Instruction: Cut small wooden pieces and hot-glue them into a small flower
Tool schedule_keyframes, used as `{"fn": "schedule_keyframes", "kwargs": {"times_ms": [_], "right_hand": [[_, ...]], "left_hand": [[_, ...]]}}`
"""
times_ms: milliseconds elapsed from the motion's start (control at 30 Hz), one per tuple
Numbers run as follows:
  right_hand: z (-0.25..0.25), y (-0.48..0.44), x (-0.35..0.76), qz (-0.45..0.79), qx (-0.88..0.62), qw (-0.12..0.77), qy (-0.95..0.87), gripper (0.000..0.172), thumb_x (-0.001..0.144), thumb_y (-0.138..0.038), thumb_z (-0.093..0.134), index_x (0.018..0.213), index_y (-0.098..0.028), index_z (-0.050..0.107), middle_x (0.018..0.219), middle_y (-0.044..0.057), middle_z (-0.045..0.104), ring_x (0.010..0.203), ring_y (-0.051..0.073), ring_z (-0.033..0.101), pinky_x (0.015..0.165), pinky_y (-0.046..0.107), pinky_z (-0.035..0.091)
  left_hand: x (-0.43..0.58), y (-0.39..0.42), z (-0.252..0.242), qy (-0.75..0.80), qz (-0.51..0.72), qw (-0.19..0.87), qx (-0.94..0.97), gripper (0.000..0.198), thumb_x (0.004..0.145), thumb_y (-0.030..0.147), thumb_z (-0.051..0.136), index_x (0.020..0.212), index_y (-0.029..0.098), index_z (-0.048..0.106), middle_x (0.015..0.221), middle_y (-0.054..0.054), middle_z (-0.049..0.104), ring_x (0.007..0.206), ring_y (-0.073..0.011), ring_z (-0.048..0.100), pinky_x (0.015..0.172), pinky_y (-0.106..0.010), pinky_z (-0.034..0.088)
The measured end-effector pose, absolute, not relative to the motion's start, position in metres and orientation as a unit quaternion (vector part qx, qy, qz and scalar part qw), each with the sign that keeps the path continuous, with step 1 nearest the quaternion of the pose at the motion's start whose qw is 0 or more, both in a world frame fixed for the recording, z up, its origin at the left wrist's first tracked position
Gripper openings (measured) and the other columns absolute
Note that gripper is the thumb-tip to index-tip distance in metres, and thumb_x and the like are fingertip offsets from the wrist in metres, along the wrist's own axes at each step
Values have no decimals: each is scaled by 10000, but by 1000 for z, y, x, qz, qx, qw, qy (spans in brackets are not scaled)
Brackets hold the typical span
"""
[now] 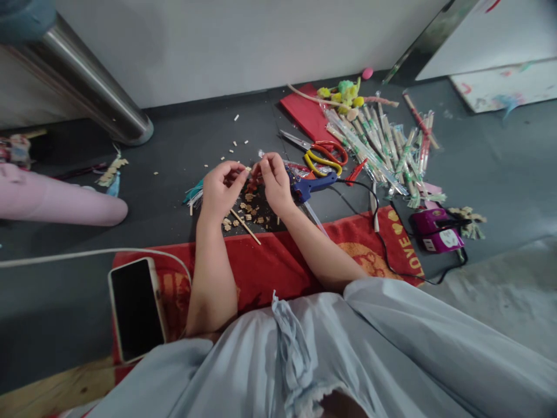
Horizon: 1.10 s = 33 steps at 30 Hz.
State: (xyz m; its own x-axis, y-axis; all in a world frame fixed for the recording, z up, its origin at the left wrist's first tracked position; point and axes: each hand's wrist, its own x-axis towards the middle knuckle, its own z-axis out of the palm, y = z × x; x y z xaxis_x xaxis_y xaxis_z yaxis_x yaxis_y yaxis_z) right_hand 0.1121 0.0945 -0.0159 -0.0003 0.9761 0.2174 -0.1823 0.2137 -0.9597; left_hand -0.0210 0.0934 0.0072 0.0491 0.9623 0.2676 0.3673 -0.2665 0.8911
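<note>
My left hand [221, 188] and my right hand [275, 180] are raised just above the dark floor, fingers pinched toward each other. Between the fingertips sits a tiny piece that I cannot make out. Under the hands lie small wooden chips [248, 212] and a thin wooden stick [246, 226]. A blue glue gun [313, 184] lies right beside my right hand. Red and yellow scissors [324, 155] rest just beyond it.
A pile of wrapped chopsticks [383, 151] spreads at the right, with a red sheet [307, 113] and pompoms [343, 93] behind. A purple plug box [435, 231] and black cable lie right. A phone [136, 307] rests on the red mat [278, 261]. A metal pole [91, 87] stands at left.
</note>
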Motion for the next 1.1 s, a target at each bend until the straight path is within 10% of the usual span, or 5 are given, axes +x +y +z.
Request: {"fn": "schedule_keyframes", "kwargs": {"times_ms": [1100], "right_hand": [[-9, 92, 113, 449, -442, 578, -518, 444, 759, -656, 576, 809, -215, 566, 680, -20, 571, 567, 93, 534, 546, 254, 484]], "left_hand": [[-23, 90, 13, 511, 426, 193, 721, 193, 863, 392, 569, 887, 232, 674, 871, -23, 700, 745, -127, 610, 724, -256, 481]]}}
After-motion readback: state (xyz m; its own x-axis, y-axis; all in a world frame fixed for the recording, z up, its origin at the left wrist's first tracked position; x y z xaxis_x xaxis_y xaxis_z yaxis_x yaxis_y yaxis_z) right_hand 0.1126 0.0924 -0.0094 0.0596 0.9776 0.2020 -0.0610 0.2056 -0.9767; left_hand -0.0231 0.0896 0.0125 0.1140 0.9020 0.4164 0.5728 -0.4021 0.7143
